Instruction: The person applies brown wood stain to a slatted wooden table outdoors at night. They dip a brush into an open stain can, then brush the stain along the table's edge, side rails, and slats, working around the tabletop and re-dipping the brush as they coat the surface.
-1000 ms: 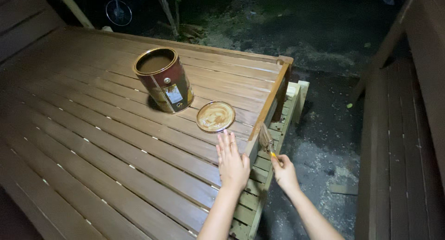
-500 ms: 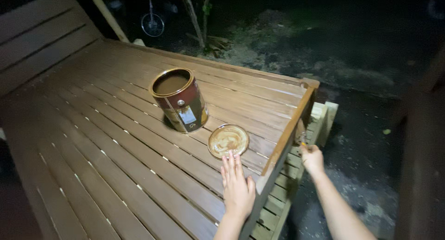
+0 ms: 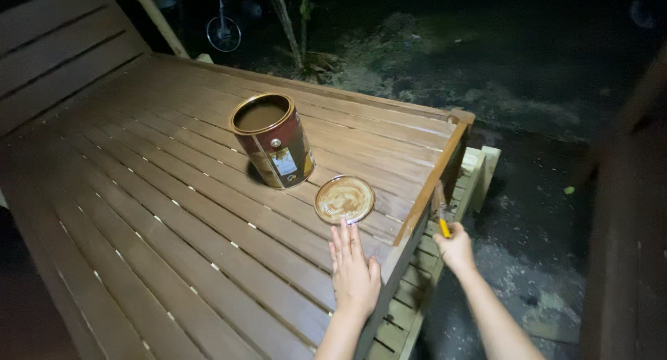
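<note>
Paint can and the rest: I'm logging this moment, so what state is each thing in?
Paint can: upright, open, brown stain inside.
Lid: off, lying flat on the slats, stained side up.
Brush: held against the platform's side rail.
Left hand: flat on the platform, fingers spread.
Right hand: closed on the brush handle.
Platform: slats stained brown.

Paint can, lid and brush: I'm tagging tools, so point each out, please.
paint can [image 3: 278, 148], head view, on its side wall.
lid [image 3: 344, 199], head view, on its stained middle.
brush [image 3: 440, 210], head view, on its handle above the right hand.
</note>
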